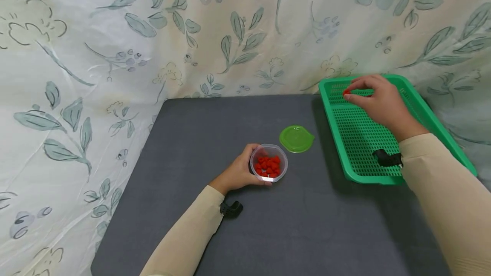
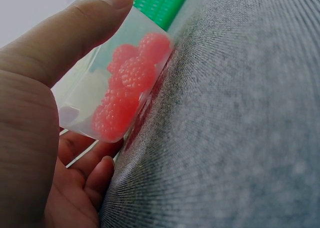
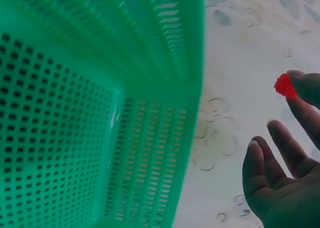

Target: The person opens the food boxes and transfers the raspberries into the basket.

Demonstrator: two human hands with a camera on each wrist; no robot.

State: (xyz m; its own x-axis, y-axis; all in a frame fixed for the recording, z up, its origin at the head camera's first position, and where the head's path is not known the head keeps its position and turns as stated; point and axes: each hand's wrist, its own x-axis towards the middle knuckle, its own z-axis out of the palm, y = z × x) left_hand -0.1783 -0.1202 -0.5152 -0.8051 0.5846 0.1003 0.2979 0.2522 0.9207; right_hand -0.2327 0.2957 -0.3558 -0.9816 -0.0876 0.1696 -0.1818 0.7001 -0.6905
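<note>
My left hand (image 1: 241,170) grips a clear plastic cup (image 2: 82,96) on the table, its thumb on one side and fingers round the other. Several red raspberries (image 2: 136,73) lie at the bottom of the cup. Over the far end of a green basket (image 1: 331,133), my right hand (image 1: 381,102) pinches one raspberry (image 3: 285,86) between thumb and forefinger. The other fingers of that hand are spread and loosely bent in the right wrist view. A round green lid (image 1: 296,139) with a small tab lies between the cup and the basket.
The basket has perforated walls and floor and stands on the right of the dark grey table (image 1: 215,131). A floral cloth (image 1: 245,33) hangs behind the table and along its left side. Black wrist cameras (image 1: 232,210) sit on both sleeves.
</note>
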